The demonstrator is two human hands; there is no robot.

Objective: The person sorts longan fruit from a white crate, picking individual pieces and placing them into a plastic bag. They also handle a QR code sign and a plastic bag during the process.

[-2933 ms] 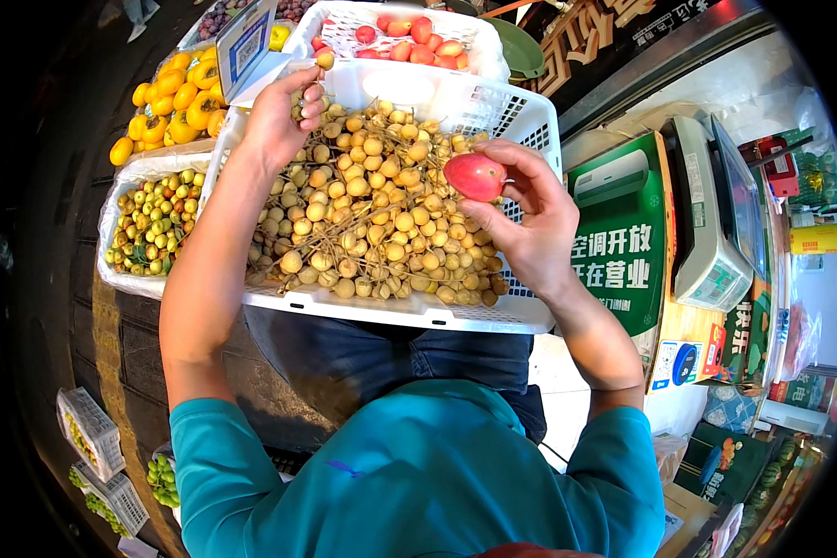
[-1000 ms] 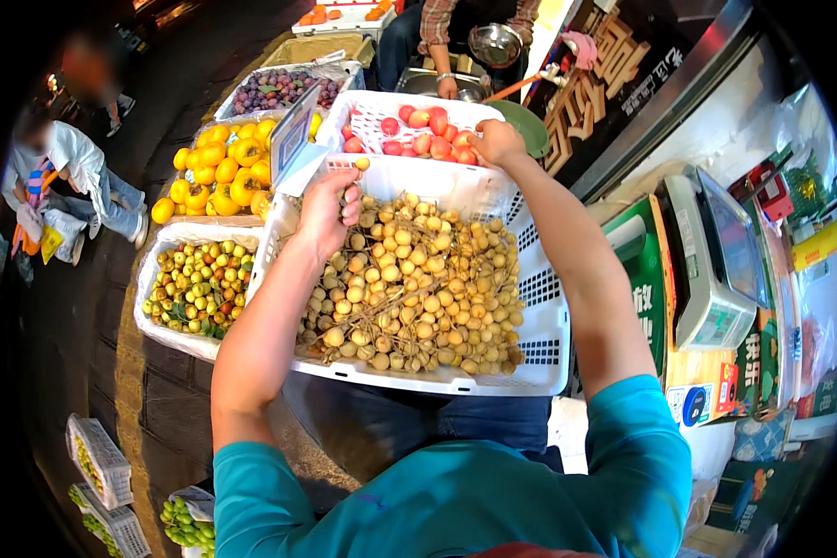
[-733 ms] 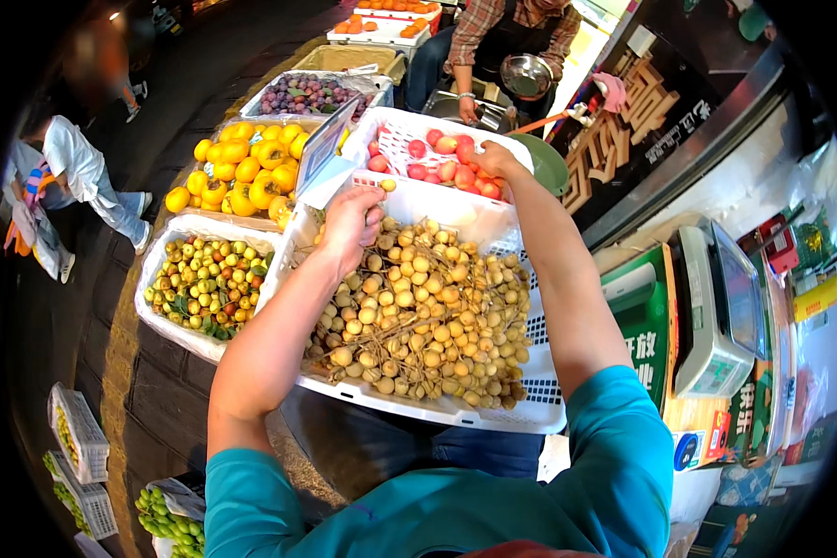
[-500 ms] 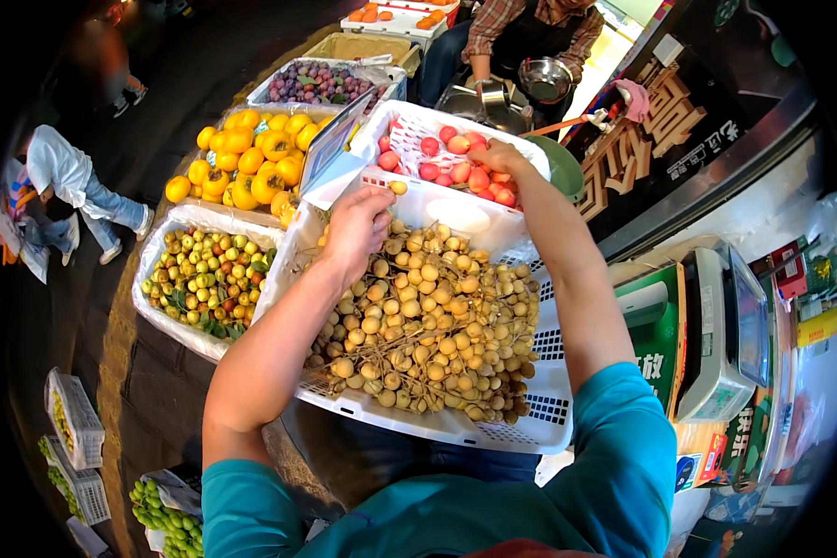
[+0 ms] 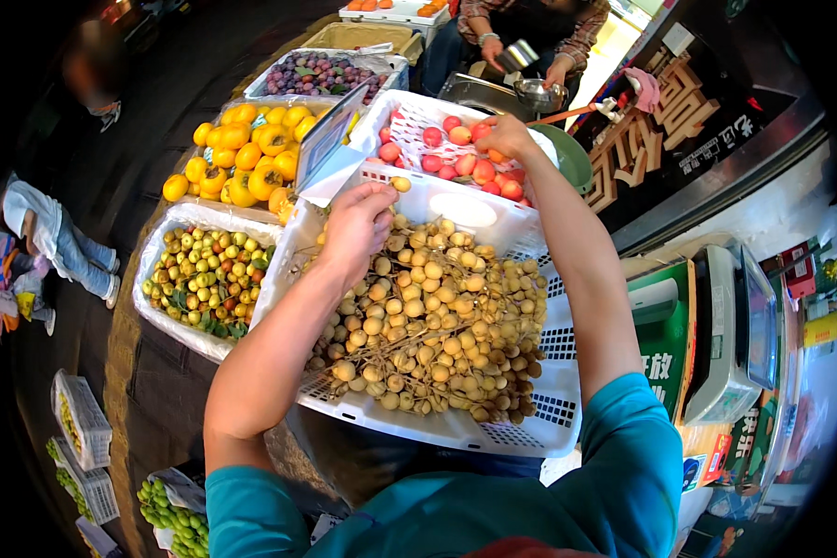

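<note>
- One white perforated crate (image 5: 539, 409) in centre, full of small tan round fruit (image 5: 437, 325) on thin twigs; too many to count.
- L hand (image 5: 358, 223) at far-left corner of this crate, fingers bent together, tips pinching one tan fruit (image 5: 400, 184) just above the rim.
- R hand (image 5: 502, 135) is over the next white crate (image 5: 409, 112) behind; fingers curled down on the red-pink fruit (image 5: 437, 149). Whether it grips one: cannot tell, palm hides it.
- Red-pink fruit: approx. 15 visible, more hidden under R hand and arm.
- Left of the centre crate: one lined tray of small green-yellow fruit (image 5: 205, 279); behind it one pile of orange-yellow fruit (image 5: 242, 158), approx. 15 seen.
- One blue-edged sign card (image 5: 325, 139) stands tilted between orange pile and red fruit crate.
- Farther back: one crate of dark purple fruit (image 5: 316, 74), blurry.
- Right edge: one weighing scale (image 5: 735, 325) on green box (image 5: 665, 344), partly cut off.
- Top: another person (image 5: 530, 28) with metal bowl (image 5: 539, 93); only hands and sleeves are seen.
</note>
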